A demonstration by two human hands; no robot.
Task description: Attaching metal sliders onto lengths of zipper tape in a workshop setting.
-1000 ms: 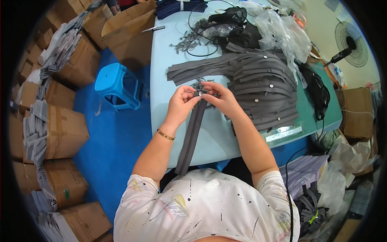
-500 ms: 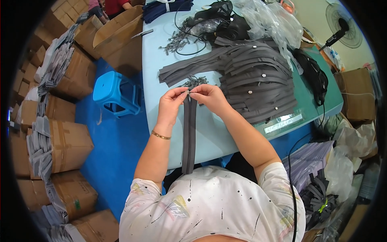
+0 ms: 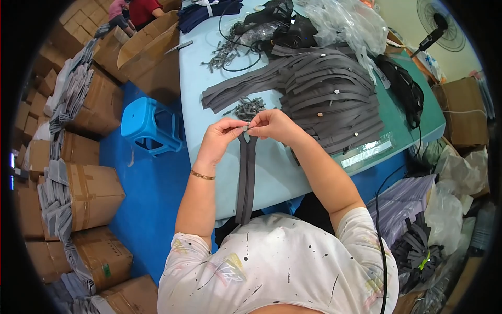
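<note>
Over the table, my left hand [image 3: 219,137] and my right hand [image 3: 273,126] meet with fingertips pinched at the top of a dark grey zipper [image 3: 244,180]. Its two tapes part in a small gap just under my fingers. Below that they run together, hanging toward my lap past the table's near edge. Something small and pale shows between the fingertips, too small to make out. Just beyond my hands lies a heap of small grey zipper sliders [image 3: 247,108]. A large pile of grey zippers [image 3: 334,99] spreads to the right of it.
Clear plastic bags [image 3: 345,26], dark bundles and another heap of grey pulls [image 3: 219,55] lie at the far side. A blue stool [image 3: 149,125] stands left of the table [image 3: 209,196]. Cardboard boxes [image 3: 97,193] line the left. People are at the far left.
My hands have come slightly nearer me, still pinching the zipper's top. The tapes now part in a visible gap beneath the fingers. The view has shifted a little.
</note>
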